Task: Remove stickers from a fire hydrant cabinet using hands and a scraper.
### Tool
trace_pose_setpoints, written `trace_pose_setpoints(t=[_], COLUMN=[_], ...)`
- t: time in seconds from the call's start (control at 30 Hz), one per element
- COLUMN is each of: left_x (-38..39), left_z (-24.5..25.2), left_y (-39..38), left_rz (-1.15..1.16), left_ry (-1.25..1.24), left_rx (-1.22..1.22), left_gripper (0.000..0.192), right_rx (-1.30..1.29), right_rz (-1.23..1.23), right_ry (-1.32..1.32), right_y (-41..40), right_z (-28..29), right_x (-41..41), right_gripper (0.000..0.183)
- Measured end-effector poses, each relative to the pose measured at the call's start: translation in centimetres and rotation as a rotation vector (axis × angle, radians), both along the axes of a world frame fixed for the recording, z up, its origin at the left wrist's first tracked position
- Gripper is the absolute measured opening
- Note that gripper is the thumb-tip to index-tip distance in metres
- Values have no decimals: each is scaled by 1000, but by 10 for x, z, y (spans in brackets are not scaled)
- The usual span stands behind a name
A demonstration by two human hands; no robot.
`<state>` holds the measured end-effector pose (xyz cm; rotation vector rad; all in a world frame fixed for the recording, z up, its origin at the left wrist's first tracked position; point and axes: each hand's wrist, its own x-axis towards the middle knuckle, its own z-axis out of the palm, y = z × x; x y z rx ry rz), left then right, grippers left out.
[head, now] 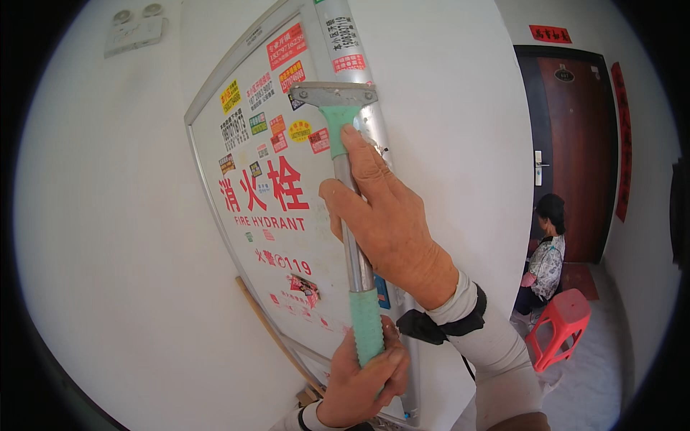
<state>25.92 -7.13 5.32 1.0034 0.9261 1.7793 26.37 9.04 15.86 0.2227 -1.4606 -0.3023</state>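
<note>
A long-handled scraper (358,269) with a wide metal head and green plastic grips stands nearly upright before me. My right hand (391,226) is closed around its metal shaft, one finger laid along the green neck. Lower down, my left hand (366,377) grips the ribbed green handle. The scraper's blade edge (334,85) lies over the silver metal frame (372,116) of a white fire hydrant cabinet door (323,237); whether it touches is unclear. Many small printed stickers (259,124) cover the door's upper part. Torn sticker remnants (304,291) cling lower down, and scraps show on the frame.
A wooden stick (269,328) leans beside the cabinet's lower left. To the right, a person (547,258) sits low by a dark brown door (571,156). A red plastic stool (563,323) stands on the floor near them. An emergency light (135,35) hangs upper left.
</note>
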Motion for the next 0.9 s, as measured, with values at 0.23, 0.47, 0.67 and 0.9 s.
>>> trace_pose_setpoints(t=[0.23,0.47,0.67,0.9], left_x=[5,-4,-42,-29], left_z=[2,-21,-4,5], left_y=[1,0,9,-4], left_rz=[77,57,-166,-47], left_ry=[58,74,-99,29], left_rx=[-41,-55,142,27], left_gripper=[18,22,31,22], right_rx=[-49,39,66,46], right_rz=[30,35,-125,-144], right_ry=[-73,-46,-45,-45], right_y=[0,1,2,-6], right_z=[-1,-16,7,3], right_x=[3,-8,-17,-15], right_gripper=[27,28,27,26])
